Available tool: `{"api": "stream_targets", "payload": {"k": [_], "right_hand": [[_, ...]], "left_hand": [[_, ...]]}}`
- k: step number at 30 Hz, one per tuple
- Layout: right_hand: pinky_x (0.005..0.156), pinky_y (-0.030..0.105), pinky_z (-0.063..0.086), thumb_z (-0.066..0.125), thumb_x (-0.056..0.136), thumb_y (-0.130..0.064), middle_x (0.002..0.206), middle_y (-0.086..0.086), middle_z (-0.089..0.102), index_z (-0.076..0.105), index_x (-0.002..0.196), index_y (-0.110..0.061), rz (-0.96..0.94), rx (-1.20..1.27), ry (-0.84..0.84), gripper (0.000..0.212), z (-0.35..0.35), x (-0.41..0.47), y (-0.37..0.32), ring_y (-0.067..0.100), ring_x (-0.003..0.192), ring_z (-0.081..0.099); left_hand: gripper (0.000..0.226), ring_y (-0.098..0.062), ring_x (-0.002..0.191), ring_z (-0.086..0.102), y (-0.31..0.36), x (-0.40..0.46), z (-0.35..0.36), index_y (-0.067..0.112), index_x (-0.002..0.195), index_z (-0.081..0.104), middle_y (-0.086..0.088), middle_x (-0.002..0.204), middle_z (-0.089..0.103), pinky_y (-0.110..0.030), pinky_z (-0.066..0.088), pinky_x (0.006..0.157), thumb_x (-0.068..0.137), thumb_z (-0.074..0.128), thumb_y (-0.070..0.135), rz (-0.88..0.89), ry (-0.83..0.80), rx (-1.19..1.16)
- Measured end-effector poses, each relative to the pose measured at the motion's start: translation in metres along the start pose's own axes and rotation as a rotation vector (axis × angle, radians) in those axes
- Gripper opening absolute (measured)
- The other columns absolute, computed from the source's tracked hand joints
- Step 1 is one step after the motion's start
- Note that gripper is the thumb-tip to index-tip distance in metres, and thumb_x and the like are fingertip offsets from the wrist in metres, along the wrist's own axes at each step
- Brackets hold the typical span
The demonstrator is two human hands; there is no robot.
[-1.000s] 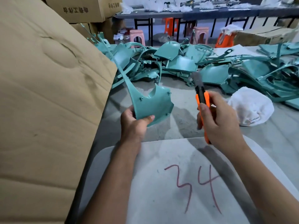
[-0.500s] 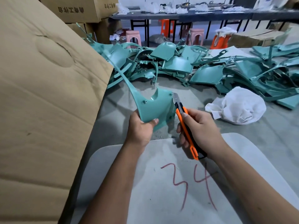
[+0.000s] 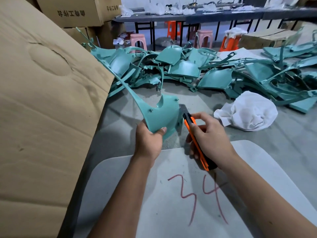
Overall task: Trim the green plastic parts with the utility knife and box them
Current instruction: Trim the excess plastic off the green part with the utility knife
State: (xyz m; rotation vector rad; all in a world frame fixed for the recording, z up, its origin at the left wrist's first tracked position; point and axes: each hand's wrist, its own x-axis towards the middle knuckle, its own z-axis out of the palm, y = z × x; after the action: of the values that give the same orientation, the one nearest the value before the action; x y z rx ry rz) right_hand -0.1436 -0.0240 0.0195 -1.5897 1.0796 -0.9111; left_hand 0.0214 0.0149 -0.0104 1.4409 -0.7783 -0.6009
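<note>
My left hand [image 3: 149, 141] grips the lower edge of a green plastic part [image 3: 161, 114], a curved panel with a long thin arm running up and to the left. My right hand [image 3: 209, 136] holds an orange and black utility knife [image 3: 195, 138]. Its blade lies against the right edge of the panel. A big pile of green plastic parts [image 3: 197, 69] covers the far side of the grey table. The large cardboard box [image 3: 42, 117] stands at my left, with its flap leaning over the table edge.
A crumpled white cloth [image 3: 248, 112] lies right of the knife. A pale board [image 3: 171, 194] marked "34" in red sits under my forearms. Stacked cartons [image 3: 77, 12], plastic stools [image 3: 138, 41] and a long dark bench [image 3: 214, 16] stand behind the table.
My right hand has swung the knife from upright in the air leftward and down to the panel's right edge. The left hand has kept hold of the panel.
</note>
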Motion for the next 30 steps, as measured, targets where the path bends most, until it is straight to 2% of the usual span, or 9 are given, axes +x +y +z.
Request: {"api": "stream_targets", "payload": {"k": [2,5,9,14,17,20,24,27,30], "right_hand": [[0.039,0.033,0.049,0.05,0.106,-0.016,0.067,0.014,0.071,0.062,0.108,-0.027,0.034,-0.064,0.027,0.016,-0.003,0.001,0.004,0.032,0.041,0.064],[0.041,0.035,0.051,0.052,0.106,-0.018,0.067,0.005,0.072,0.063,0.109,-0.031,-0.095,-0.138,0.121,0.017,-0.006,0.0,0.002,0.026,0.043,0.064],[0.037,0.034,0.049,0.052,0.107,-0.016,0.067,0.007,0.07,0.062,0.111,-0.033,-0.155,-0.075,0.067,0.02,0.0,0.0,-0.004,0.031,0.042,0.063],[0.038,0.031,0.048,0.051,0.106,-0.016,0.069,0.017,0.071,0.065,0.109,-0.028,0.025,-0.065,0.032,0.018,-0.008,0.004,0.0,0.033,0.042,0.063],[0.038,0.034,0.049,0.053,0.106,-0.017,0.068,0.014,0.071,0.065,0.111,-0.028,-0.032,0.027,0.08,0.017,-0.014,0.004,-0.004,0.034,0.043,0.061],[0.038,0.031,0.046,0.052,0.106,-0.015,0.069,0.016,0.069,0.065,0.109,-0.032,-0.109,0.158,0.021,0.021,-0.013,0.002,-0.01,0.032,0.042,0.058],[0.037,0.03,0.045,0.053,0.106,-0.018,0.068,0.018,0.07,0.065,0.105,-0.03,0.037,0.063,-0.042,0.017,-0.015,0.002,-0.004,0.028,0.04,0.058],[0.037,0.03,0.045,0.054,0.106,-0.019,0.068,0.022,0.07,0.066,0.105,-0.025,0.103,-0.008,-0.017,0.014,-0.022,0.004,0.0,0.028,0.038,0.058],[0.038,0.034,0.049,0.053,0.106,-0.016,0.068,0.016,0.07,0.065,0.111,-0.027,-0.011,0.031,0.083,0.017,-0.022,0.004,-0.004,0.031,0.041,0.06]], "left_hand": [[0.032,-0.011,0.091,0.072,-0.001,0.001,-0.001,0.008,0.113,0.07,0.001,0.104,0.076,-0.02,0.057,0.083,0.085,0.075,-0.007,-0.005,0.006,-0.016],[0.032,-0.005,0.09,0.071,0.0,0.0,0.0,0.017,0.108,0.068,0.007,0.1,0.075,-0.019,0.056,0.084,0.086,0.076,-0.004,0.002,-0.013,0.002],[0.036,0.01,0.085,0.066,0.001,-0.004,0.002,0.028,0.101,0.063,0.015,0.1,0.071,-0.006,0.053,0.075,0.087,0.075,-0.003,0.028,-0.027,0.025],[0.035,-0.008,0.094,0.069,0.001,-0.004,0.001,0.025,0.104,0.062,0.005,0.104,0.073,-0.019,0.055,0.085,0.087,0.075,-0.003,0.002,-0.014,0.024],[0.034,-0.002,0.089,0.069,0.001,-0.005,0.0,0.03,0.091,0.062,0.014,0.098,0.072,-0.011,0.054,0.077,0.087,0.076,0.0,0.026,-0.021,0.065],[0.034,0.006,0.084,0.069,0.0,-0.005,0.001,0.03,0.089,0.064,0.018,0.093,0.072,-0.009,0.053,0.074,0.086,0.076,-0.002,0.043,-0.042,0.086],[0.029,-0.001,0.087,0.069,0.0,-0.004,0.0,0.024,0.098,0.066,0.013,0.094,0.072,-0.007,0.053,0.073,0.086,0.077,0.0,0.034,-0.012,0.096],[0.025,-0.016,0.092,0.072,-0.002,-0.001,-0.001,0.012,0.106,0.07,0.002,0.099,0.075,-0.02,0.056,0.08,0.086,0.078,0.0,0.016,0.003,0.1],[0.029,-0.021,0.097,0.071,-0.002,-0.002,0.0,0.008,0.114,0.069,-0.003,0.105,0.075,-0.031,0.057,0.087,0.086,0.078,0.004,-0.001,0.002,0.136]]}}
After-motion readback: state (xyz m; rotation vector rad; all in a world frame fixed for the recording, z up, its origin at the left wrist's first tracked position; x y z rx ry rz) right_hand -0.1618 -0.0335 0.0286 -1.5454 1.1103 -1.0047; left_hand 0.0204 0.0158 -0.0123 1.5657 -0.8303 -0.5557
